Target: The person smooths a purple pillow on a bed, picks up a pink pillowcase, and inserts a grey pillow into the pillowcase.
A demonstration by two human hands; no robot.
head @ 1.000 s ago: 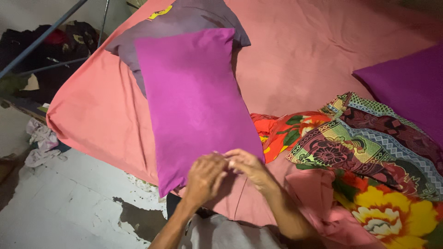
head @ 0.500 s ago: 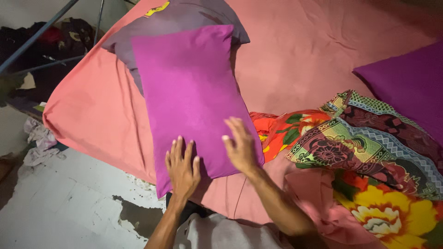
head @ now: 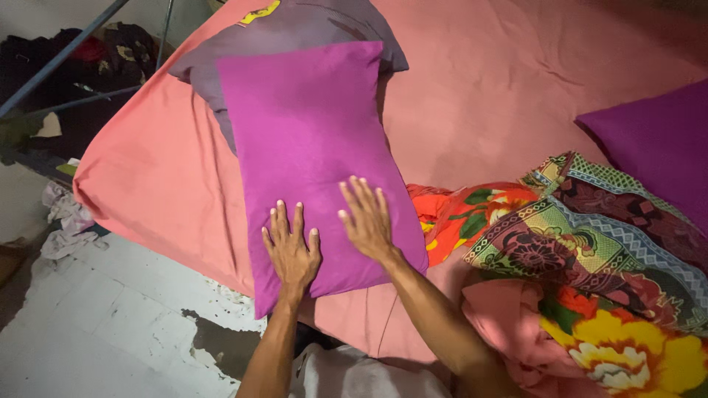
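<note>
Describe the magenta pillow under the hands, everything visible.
The magenta pillow is a long rectangle in a plain, smooth cloth case, slightly creased. It lies flat on the pink sheet near the bed's corner, its far end overlapping a grey pillow. The left hand and right hand press on its near end, palms down, fingers spread. Its near right corner lies next to a floral blanket; whether they touch is unclear.

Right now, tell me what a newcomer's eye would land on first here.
The bright magenta pillow lies lengthwise on the salmon bedsheet, with the left hand and right hand pressed flat, fingers spread, on its near end. To the right, a loud floral blanket lies bunched beside a second purple pillow.
</note>
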